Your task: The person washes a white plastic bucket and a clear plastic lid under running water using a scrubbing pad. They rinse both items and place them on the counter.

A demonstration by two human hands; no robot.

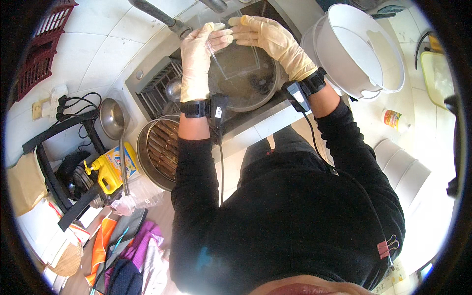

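Observation:
Both hands wear pale rubber gloves and are raised over a sink. My left hand [201, 55] and my right hand [269, 40] hold a clear, flat-sided plastic container [239, 70] between them, fingers pointing towards each other. Its transparent edges show below the fingers; its full shape is hard to make out. Beneath it lies a large round basin [245, 107] with murky water and dark bits in it. A faucet [180, 27] reaches in beside my left hand. Left of the basin are a metal rack [155, 84] and a round metal utensil [174, 89].
White buckets [324, 55] stand on the right counter, near a labelled bottle [394, 120]. On the left are a slatted round steamer [162, 147], a metal ladle [112, 118], a yellow pump bottle [110, 173] and a black frame [55, 177]. Cables from the wrist devices hang beside the arms.

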